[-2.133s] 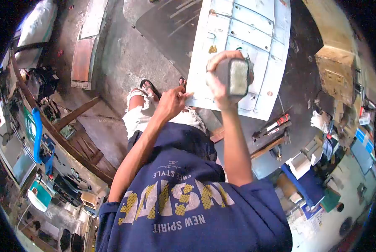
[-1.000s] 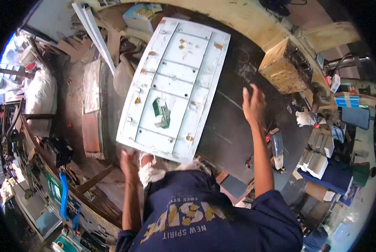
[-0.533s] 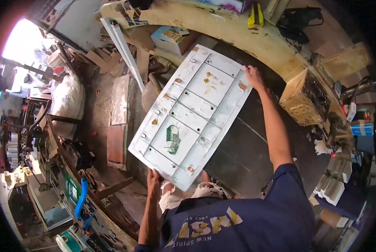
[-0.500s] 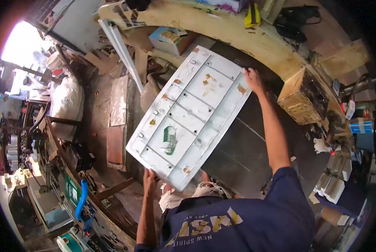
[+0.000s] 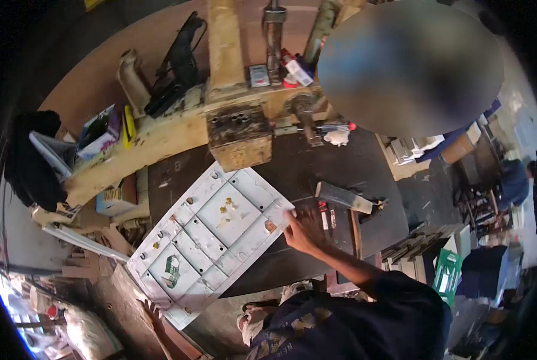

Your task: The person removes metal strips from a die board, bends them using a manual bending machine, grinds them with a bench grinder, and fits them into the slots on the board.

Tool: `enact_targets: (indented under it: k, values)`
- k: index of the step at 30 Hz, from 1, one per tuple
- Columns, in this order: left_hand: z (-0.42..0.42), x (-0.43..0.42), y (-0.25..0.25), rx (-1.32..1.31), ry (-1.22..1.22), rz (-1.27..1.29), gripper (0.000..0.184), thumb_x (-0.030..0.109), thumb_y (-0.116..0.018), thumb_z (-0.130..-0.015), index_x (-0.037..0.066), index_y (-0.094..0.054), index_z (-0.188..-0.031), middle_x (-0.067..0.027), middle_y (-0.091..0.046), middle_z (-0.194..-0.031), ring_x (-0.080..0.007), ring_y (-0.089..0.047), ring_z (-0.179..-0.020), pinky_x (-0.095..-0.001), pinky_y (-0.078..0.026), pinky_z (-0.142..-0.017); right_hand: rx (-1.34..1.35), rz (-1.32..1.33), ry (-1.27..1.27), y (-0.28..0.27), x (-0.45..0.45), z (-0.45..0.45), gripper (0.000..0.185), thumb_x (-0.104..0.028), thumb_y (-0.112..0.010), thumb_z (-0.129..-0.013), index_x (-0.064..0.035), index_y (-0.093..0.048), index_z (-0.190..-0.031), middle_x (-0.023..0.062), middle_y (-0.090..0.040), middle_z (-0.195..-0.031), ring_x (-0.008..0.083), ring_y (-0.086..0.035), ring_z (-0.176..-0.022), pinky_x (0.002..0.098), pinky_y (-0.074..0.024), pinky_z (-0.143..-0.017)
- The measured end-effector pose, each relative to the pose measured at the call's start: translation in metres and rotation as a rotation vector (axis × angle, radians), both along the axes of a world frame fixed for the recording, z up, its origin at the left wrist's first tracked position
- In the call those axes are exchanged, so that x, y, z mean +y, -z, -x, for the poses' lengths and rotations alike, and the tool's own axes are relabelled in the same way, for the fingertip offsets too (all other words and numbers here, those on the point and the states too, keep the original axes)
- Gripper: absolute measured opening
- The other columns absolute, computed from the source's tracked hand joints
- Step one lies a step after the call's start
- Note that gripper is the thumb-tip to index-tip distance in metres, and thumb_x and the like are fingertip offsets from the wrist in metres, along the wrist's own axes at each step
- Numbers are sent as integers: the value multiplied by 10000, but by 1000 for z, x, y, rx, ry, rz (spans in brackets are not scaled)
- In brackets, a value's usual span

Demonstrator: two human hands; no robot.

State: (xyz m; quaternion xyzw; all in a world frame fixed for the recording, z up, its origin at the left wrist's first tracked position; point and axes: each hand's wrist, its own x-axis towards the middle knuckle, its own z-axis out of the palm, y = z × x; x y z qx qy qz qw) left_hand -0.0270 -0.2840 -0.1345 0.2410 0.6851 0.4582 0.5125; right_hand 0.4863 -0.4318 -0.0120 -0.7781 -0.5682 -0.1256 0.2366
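A white rectangular panel [image 5: 244,231] with raised ribs, small holes, brown stains and a green patch lies slanted over the dark tabletop [image 5: 268,267]. Its lower left end sticks out past the table's edge. My right hand [image 5: 304,233] grips the panel's right edge, thumb on top; the other fingers are partly hidden. Beside the lower left end is my left hand [image 5: 150,317], its fingers apart and close to the edge; whether they touch it is unclear. The panel's top corner reaches a worn wooden block [image 5: 239,138].
Right of the panel lie a dark block-shaped tool [image 5: 343,197] and small red-and-white items [image 5: 326,215]. A wooden ledge [image 5: 178,129] with tools runs along the back. Stacked boards [image 5: 409,246] stand at the right. Another person [image 5: 513,183] is farther off; a blurred patch covers the upper right.
My view has swung to the right. The panel, held up by both hands before, is now lower and over the tabletop. My left hand's fingers have spread from their grip on the corner.
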Motion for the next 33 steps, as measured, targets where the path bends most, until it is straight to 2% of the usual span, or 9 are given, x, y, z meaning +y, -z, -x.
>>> enact_targets:
  k: [1,3,4,6,8,11,18,23,33]
  values:
    - [-3,-1,-4,24,26,-3,416,320,-502,-1037,50,-504,-1353,-15,-623,-932,-129,-573,-802,-321,-476,-719,3,-1,10,-16,-17,3,294,-175,-689,-804,-37,-650,-1060,142,-681,-798,364,-675,-798,537,-454,-915]
    - [-8,-8,-22,98,78,25,416,319,-505,-1035,49,-508,-1351,-17,-624,-936,-131,-574,-809,-322,-476,-725,605,-16,59,-51,-34,-2,76,-123,-715,-753,-79,-699,-813,68,-686,-761,287,-686,-717,416,-523,-756]
    - [-10,-19,-26,122,106,29,416,319,-507,-1034,48,-509,-1349,-17,-624,-939,-132,-574,-813,-323,-476,-728,517,-198,67,-65,-37,-15,119,-118,-746,-728,-72,-671,-649,33,-685,-731,212,-671,-662,318,-501,-609]
    - [-5,-49,-34,183,147,53,415,319,-510,-1033,47,-513,-1347,-19,-625,-943,-134,-574,-820,-325,-475,-735,727,-355,200,-110,-35,-54,190,-185,-748,-813,-56,-651,-712,65,-663,-671,129,-633,-606,301,-490,-592]
    - [2,-86,-34,235,205,112,415,318,-513,-1031,46,-516,-1345,-20,-627,-947,-136,-575,-826,-327,-475,-741,505,-570,355,-140,-21,-115,204,-167,-730,-864,-44,-622,-743,28,-644,-659,86,-586,-600,275,-468,-588]
    - [12,-137,-31,299,305,205,415,318,-518,-1029,45,-521,-1341,-22,-628,-954,-139,-575,-837,-330,-475,-751,373,-776,350,-172,-7,-221,438,-258,-744,-880,-3,-640,-1220,139,-743,-983,177,-721,-910,325,-557,-787]
    - [-10,-212,-14,332,578,461,414,317,-529,-1024,41,-532,-1333,-27,-632,-969,-145,-577,-861,-337,-475,-773,449,-738,241,-259,26,-318,713,-432,-785,-832,117,-592,-1244,217,-710,-1065,250,-706,-984,333,-593,-768]
    - [-37,-209,-10,328,634,488,414,316,-537,-1020,39,-540,-1327,-30,-635,-980,-150,-577,-879,-342,-474,-789,497,-711,197,-265,29,-337,679,-397,-804,-824,120,-610,-1219,180,-728,-969,198,-726,-799,309,-600,-683]
    - [-49,-202,-12,341,663,472,413,314,-552,-1012,34,-557,-1315,-36,-641,-1002,-159,-579,-913,-352,-474,-821,630,-675,168,-278,23,-335,673,-302,-809,-834,115,-552,-1297,169,-713,-1001,182,-707,-849,290,-597,-709]
